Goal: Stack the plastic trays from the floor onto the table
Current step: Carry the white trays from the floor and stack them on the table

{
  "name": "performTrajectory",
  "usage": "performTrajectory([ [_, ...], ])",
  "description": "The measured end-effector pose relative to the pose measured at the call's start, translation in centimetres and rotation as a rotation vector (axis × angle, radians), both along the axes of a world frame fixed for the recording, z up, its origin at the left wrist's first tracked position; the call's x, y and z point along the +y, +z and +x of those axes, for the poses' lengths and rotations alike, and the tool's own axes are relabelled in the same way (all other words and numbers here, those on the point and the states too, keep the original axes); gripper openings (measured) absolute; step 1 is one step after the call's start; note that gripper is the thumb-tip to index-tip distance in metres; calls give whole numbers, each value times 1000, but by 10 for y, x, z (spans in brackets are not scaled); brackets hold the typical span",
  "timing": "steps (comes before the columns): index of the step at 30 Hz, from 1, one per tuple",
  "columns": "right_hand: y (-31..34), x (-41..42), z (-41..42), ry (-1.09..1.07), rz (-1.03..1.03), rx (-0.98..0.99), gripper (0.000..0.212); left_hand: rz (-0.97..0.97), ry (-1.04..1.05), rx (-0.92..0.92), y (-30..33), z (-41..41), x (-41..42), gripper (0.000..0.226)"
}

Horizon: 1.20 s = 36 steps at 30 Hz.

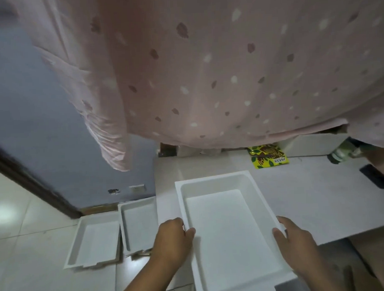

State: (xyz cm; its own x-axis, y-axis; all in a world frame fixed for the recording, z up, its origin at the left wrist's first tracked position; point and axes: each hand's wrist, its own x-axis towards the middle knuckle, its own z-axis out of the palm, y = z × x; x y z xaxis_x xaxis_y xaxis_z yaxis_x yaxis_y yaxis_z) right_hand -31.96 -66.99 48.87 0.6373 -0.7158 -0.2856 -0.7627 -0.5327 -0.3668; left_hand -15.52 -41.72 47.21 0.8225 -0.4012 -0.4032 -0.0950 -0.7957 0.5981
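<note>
Two hands on one tray right now: left hand (172, 237) grips the left rim and right hand (295, 239) grips the right rim of the white plastic tray (231, 231), thumbs hooked over the edge. That tray sits partly on the desk (319, 195), its far end well onto the top and its near end hanging off the front edge toward the person, so I'd say it's mid-placement, not fully slid on yet

So far this looks like the first one going up, no stack on the desk as far as I can see. Two more trays are on the floor (28, 270) off the desk's left edge, one tray (94, 242) lying flat and a second tray (138, 223) just beside it against the desk's side

Further back, a yellow packet (267, 157) lies near the far edge, something dark (377, 178) at the right edge, and a pink spotted curtain (205, 68) hangs over the back. None of that seems to block the spot
</note>
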Motion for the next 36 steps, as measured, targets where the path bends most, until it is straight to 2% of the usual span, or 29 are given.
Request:
performTrajectory([
  [7, -35, -71, 27, 132, 141, -25, 42, 119, 134, -24, -25, 16, -69, 38],
  [11, -46, -86, 37, 181, 189, 3, 44, 164, 191, 25, -35, 15, -76, 26],
  [16, -57, -95, 40, 248, 145, 20, 43, 86, 338, 32, -34, 9, -77, 18],
  [22, -64, -99, 43, 284, 147, 17, 37, 116, 336, 48, -37, 12, -82, 33],
  [25, -63, -103, 52, 273, 144, 43, 44, 92, 357, 30, -39, 15, -84, 13],
  [26, -63, -104, 56, 255, 144, 39, 49, 74, 377, 12, -40, 16, -84, 16],
  [28, -63, -105, 64, 248, 132, -5, 55, 44, 382, -53, -41, 16, -85, 39],
  [29, -62, -104, 68, 272, 120, -25, 56, 42, 364, -94, -43, 16, -85, 41],
  [32, -62, -99, 81, 324, 68, -26, 54, 87, 316, -157, -48, 19, -87, 35],
  [36, -64, -95, 88, 316, 4, -66, 52, 82, 325, -109, -52, 24, -92, 33],
])
